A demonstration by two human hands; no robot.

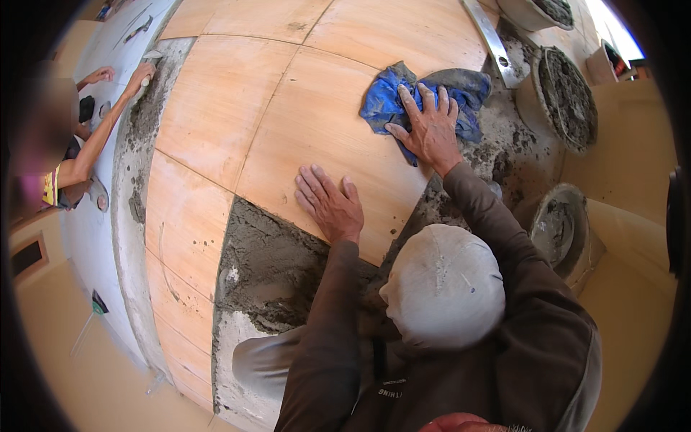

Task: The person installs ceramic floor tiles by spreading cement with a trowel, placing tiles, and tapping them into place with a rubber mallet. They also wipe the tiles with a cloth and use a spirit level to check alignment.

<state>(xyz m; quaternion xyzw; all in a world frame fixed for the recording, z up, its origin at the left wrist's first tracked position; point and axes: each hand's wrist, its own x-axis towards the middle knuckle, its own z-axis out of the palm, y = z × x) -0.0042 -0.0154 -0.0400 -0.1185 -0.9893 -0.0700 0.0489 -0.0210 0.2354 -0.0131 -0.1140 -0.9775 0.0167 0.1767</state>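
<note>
Laid: pale orange, wood-grained rectangular tiles [317, 108], side by side
Right hand [428, 129]: spread flat on a crumpled blue-and-grey cloth [381, 104] atop one tile — wiping looks unfinished
Left hand [330, 204]: flat, empty, same tile
Uncovered: rough grey mortar patch [270, 255] alongside

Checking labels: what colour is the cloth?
The cloth is blue with greyish patches, clearest in the head view.

Cloth [392, 101] on tile [317, 119], right hand [428, 126] atop it. Left hand [332, 207] on same tile, left of cloth and nearer. Mortar bed [270, 263] nearer still, left. Level [491, 45] behind cloth, rightward. Buckets [531, 101] along right. Co-worker's hand [139, 78] far left, beyond tiles.
</note>
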